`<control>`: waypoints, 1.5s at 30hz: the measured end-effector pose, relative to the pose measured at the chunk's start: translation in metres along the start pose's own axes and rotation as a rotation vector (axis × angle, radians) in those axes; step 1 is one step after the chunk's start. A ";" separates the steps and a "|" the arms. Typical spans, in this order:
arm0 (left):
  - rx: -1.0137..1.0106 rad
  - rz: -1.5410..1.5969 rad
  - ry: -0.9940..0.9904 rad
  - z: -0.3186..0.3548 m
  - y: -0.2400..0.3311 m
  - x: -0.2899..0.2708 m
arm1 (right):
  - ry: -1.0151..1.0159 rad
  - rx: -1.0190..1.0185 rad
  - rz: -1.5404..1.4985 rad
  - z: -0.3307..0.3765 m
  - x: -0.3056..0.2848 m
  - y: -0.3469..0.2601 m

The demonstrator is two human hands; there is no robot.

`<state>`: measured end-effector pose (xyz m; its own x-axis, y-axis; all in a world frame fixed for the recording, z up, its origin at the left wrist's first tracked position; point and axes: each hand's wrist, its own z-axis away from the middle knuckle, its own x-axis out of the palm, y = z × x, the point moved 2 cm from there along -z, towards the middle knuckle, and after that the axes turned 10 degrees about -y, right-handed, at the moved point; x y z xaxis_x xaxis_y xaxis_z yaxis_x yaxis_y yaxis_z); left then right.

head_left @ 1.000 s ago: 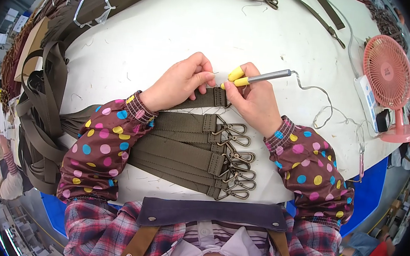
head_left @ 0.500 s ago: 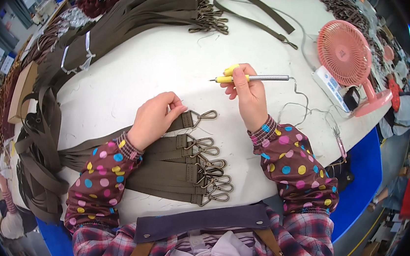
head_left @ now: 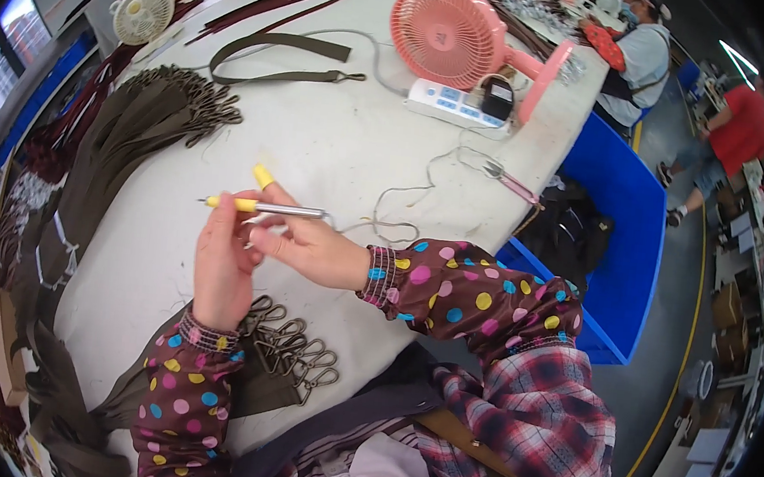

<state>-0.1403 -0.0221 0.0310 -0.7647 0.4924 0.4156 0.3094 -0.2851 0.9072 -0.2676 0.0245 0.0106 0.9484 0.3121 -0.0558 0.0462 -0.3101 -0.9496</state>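
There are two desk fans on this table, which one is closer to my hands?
The pink fan, standing by the white power strip. The cream fan sits farther off, at the table's far left end.

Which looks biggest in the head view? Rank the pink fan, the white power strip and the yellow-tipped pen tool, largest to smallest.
1. Pink fan, clearly largest.
2. White power strip and pen tool in the right hand look alike in length; the tool is thinner but nearer the camera, so unranked.
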 end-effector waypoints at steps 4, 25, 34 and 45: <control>0.090 -0.206 0.135 -0.007 0.015 -0.032 | -0.348 0.272 -0.142 0.032 -0.047 -0.052; -0.022 -0.406 0.021 -0.020 0.000 -0.041 | 0.412 0.433 1.557 0.048 -0.269 0.019; -0.011 -0.353 0.000 -0.031 -0.006 -0.038 | 0.155 0.520 1.727 0.049 -0.277 0.017; 0.132 -0.445 -0.062 -0.022 0.006 -0.023 | -0.238 -0.102 1.146 -0.034 -0.050 -0.025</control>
<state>-0.1332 -0.0529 0.0259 -0.8052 0.5928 -0.0166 0.0311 0.0703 0.9970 -0.3059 -0.0141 0.0473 0.3696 -0.0396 -0.9283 -0.7612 -0.5859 -0.2780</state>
